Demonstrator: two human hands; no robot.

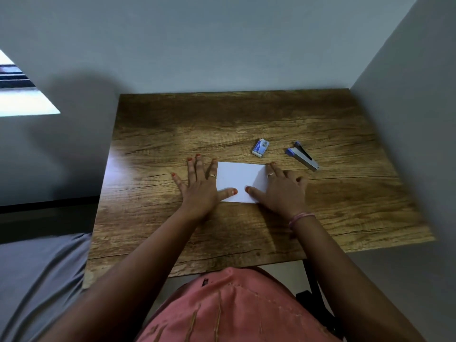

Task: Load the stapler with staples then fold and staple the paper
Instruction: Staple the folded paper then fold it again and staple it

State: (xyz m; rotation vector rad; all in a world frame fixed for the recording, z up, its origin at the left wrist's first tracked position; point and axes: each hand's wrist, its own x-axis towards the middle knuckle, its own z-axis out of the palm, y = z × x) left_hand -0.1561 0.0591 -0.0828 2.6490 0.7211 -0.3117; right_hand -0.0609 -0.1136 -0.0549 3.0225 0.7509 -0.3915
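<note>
A small white paper [240,180], folded into a rectangle, lies flat on the wooden table [246,124]. My left hand [199,185] rests flat at its left edge, fingers spread, thumb pressing on the paper's near edge. My right hand [281,187] lies flat over the paper's right edge, thumb also on the near edge. A blue and silver stapler [303,156] lies on the table beyond and to the right of my right hand. A small blue and white staple box [260,148] lies just beyond the paper.
A grey wall bounds the table at the back and on the right. A grey bed surface [37,280] lies to the left of the table. A black table leg [314,292] shows below the front right.
</note>
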